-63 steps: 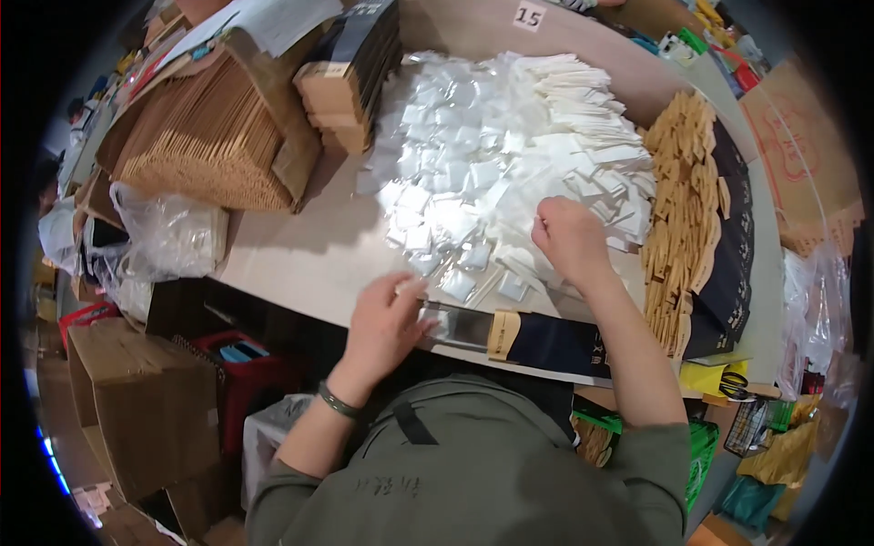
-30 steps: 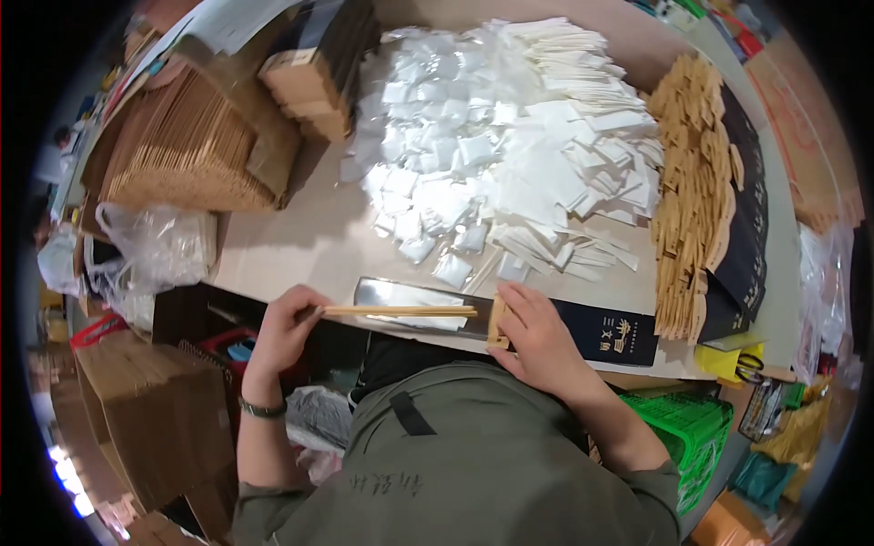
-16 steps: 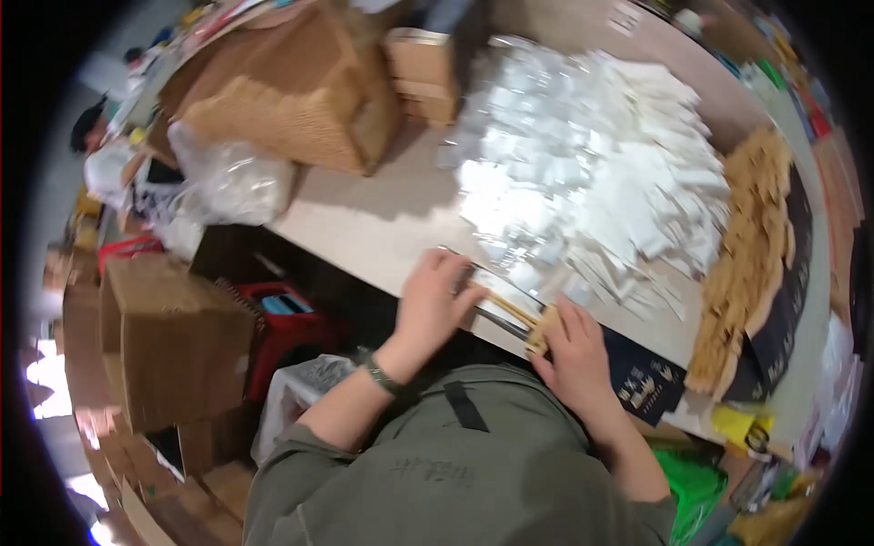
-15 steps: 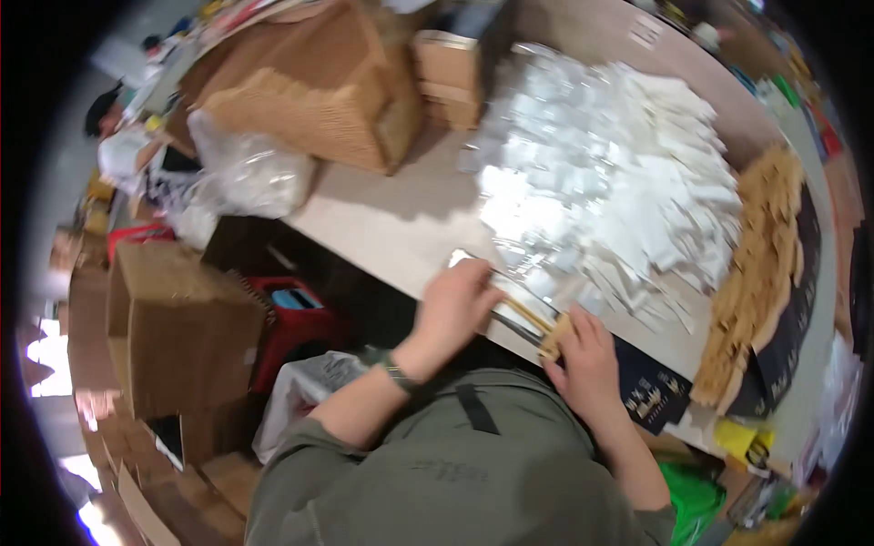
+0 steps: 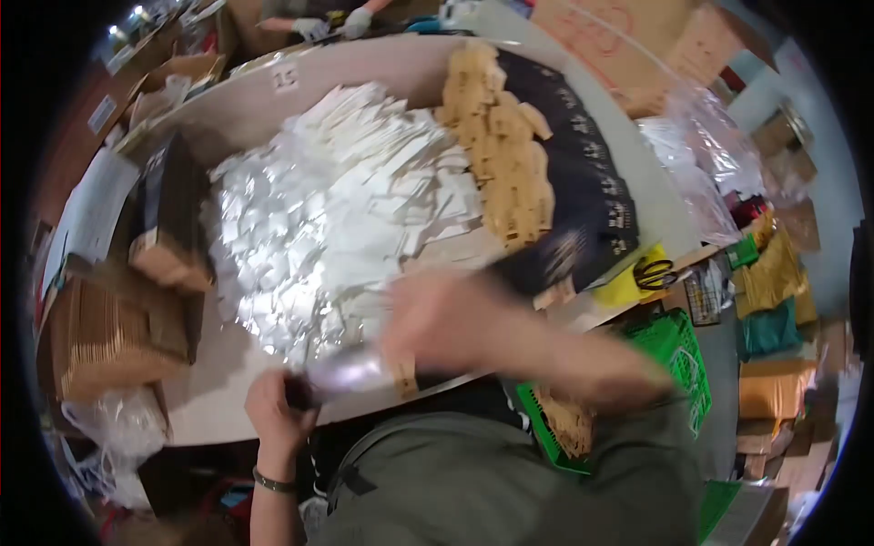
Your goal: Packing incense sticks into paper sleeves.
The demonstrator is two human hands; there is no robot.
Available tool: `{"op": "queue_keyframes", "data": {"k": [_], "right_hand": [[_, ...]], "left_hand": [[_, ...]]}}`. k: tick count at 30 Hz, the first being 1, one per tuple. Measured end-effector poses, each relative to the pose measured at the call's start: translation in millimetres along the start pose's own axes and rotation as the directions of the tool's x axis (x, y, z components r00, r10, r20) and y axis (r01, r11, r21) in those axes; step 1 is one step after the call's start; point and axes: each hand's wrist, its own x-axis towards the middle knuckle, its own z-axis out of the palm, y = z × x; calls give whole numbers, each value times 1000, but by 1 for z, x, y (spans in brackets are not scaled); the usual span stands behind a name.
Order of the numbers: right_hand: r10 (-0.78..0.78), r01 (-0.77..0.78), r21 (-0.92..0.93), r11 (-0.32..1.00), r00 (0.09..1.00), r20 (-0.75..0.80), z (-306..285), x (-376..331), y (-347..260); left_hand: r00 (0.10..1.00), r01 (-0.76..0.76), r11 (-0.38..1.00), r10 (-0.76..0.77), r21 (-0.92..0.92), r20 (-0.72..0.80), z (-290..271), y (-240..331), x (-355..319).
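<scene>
Your left hand sat at about seven o'clock in the head view, at the near edge of the table, its fingers wrapped around the dark end of a long sleeve-like packet that ran from the fist toward three o'clock, its clear part blurred, with a tan tip showing near its far end; your right hand hovered just above that packet, close to the centre, so smeared by motion that you could not tell whether its fingers were spread or pinched, nor whether they touched the packet; a band circled your left wrist; at twelve o'clock from your hands lay the heap of white and clear packets; at one o'clock from them a row of tan wooden pieces rested on a stack of dark printed sleeves; a green basket stood at four o'clock off the table edge; brown cartons crowded nine o'clock.
</scene>
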Motion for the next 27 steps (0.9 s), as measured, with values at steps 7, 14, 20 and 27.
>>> {"op": "queue_keyframes", "data": {"k": [7, 14, 20, 27], "right_hand": [[188, -208, 188, 960, 975, 119, 13, -102, 71], [121, -134, 309, 941, 991, 60, 115, -53, -36], [523, -636, 263, 726, 758, 389, 101, -23, -62], [590, -700, 395, 595, 714, 377, 122, -22, -57]], "left_hand": [[733, 570, 646, -122, -507, 669, 10, 59, 8], [769, 401, 759, 26, -513, 639, 14, 76, 4], [910, 312, 950, -293, -22, 294, 9, 29, -20], [837, 112, 994, -96, 4, 539, -14, 20, -23]]}}
